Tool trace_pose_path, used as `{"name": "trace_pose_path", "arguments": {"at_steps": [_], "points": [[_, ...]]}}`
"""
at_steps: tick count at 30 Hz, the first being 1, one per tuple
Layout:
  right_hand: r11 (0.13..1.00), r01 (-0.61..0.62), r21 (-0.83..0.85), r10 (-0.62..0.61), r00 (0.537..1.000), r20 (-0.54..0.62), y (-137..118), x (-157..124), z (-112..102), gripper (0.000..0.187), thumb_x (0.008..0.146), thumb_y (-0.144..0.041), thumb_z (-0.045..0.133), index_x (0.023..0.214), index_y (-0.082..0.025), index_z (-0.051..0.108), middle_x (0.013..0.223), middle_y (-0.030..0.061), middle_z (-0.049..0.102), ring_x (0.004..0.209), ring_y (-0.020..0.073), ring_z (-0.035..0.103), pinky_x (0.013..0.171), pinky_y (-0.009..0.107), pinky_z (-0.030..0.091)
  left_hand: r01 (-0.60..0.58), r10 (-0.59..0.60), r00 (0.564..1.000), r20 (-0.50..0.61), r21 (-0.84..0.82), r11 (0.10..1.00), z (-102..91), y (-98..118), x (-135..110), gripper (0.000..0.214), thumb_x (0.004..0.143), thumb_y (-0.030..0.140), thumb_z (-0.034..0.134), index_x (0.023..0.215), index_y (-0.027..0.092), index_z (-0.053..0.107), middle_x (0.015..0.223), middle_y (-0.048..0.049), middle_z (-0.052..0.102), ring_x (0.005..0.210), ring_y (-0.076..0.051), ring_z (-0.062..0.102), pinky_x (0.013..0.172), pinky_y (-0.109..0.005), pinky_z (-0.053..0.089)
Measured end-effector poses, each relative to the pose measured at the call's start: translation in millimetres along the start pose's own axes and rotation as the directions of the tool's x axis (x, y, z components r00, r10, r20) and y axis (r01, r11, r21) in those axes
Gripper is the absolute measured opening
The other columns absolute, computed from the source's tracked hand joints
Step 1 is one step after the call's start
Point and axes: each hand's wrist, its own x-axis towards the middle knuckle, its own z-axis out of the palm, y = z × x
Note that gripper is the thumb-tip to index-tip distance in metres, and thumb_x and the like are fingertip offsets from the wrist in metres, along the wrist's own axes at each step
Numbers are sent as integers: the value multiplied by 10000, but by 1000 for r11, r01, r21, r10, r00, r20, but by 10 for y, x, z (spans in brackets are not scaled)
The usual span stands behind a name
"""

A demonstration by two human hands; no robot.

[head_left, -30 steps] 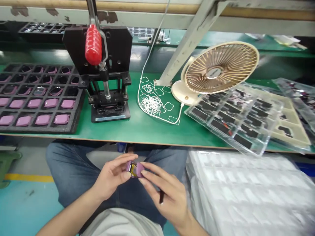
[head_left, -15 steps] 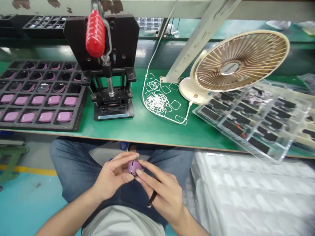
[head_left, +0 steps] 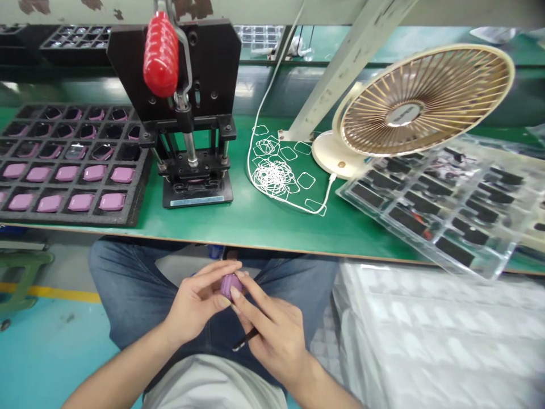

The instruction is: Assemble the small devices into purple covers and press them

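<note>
Over my lap, below the bench edge, my left hand (head_left: 198,307) pinches a small purple case (head_left: 229,283) between thumb and fingers. My right hand (head_left: 272,335) presses its fingertips on the same case from the right. A thin dark tool (head_left: 243,339) is tucked in my right hand and sticks out toward the left. Both hands are closed around the case, so most of it is hidden.
A black hand press (head_left: 187,113) with a red handle (head_left: 160,54) stands on the green bench (head_left: 255,218). A black tray (head_left: 138,193) of purple cases lies at left. White rings (head_left: 276,173), a beige fan (head_left: 421,102) and a clear tray (head_left: 489,267) of dark parts lie right.
The purple case has been turned and closed up in my fingers; its yellow inside no longer shows. The dark tool in my right hand has swung toward the left.
</note>
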Motion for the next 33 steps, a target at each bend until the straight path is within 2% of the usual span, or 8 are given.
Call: {"name": "trace_pose_path", "arguments": {"at_steps": [7,13,19,22,26,29,31,33], "points": [[990,-138,20,140,987,-85,-9,163,86,250,1064,-222,702,1309,-203,660,1250,129,719,1045,213,747,796,290,596,106,-139,950,-279,-130,986,82,-22,29,310,947,350,821,1248,275,813,1200,-97,806,1090,-229,775,1008,-329,605],[980,-188,67,165,953,253,5,309,8,193,1118,-313,504,1010,-202,619,841,22,628,683,151,588,585,281,379,89,-142,954,-263,-205,975,27,3,44,292,862,292,907,1145,246,850,1021,-77,848,904,-163,798,879,-225,613],[926,-239,293,187,963,192,7,396,40,281,1113,-309,503,857,-198,532,719,-20,507,625,130,452,599,288,290,-9,-6,953,-304,-50,999,63,-15,39,210,913,319,860,1121,290,852,1023,-62,847,934,-196,810,900,-283,648],[638,-565,523,406,824,394,20,484,37,461,1116,-527,532,790,-209,466,666,-54,380,577,110,337,548,252,275,-132,231,951,-206,407,904,0,54,45,309,945,306,823,1254,308,808,1272,-106,780,1115,-243,776,984,-357,650],[310,-781,543,377,625,684,44,614,8,574,1062,-745,502,834,-219,485,606,-93,280,502,95,210,461,228,203,-518,559,793,243,752,407,-210,206,25,574,947,108,769,1486,266,655,1356,-142,720,1218,-266,729,1016,-391,656],[657,-607,447,334,765,550,46,914,-145,573,1127,-624,468,768,-192,582,616,-23,495,543,123,441,536,248,377,-582,638,699,324,775,244,-387,372,86,603,982,2,640,1537,230,581,1219,-114,778,1146,-236,753,955,-367,679],[913,-292,285,228,945,235,28,1300,-320,473,1148,-483,506,819,-190,677,771,33,671,707,165,626,687,279,504,-516,675,691,259,830,210,-486,498,227,501,1002,13,616,1452,231,640,1177,-99,788,1096,-221,765,938,-359,676],[998,13,57,-8,996,-86,-4,1798,-488,275,1138,-389,559,1051,-206,744,1035,64,755,939,207,719,850,310,569,-455,687,690,228,875,167,-563,608,450,362,1015,66,637,1334,224,699,1165,-94,795,1112,-235,762,998,-410,653]]}}
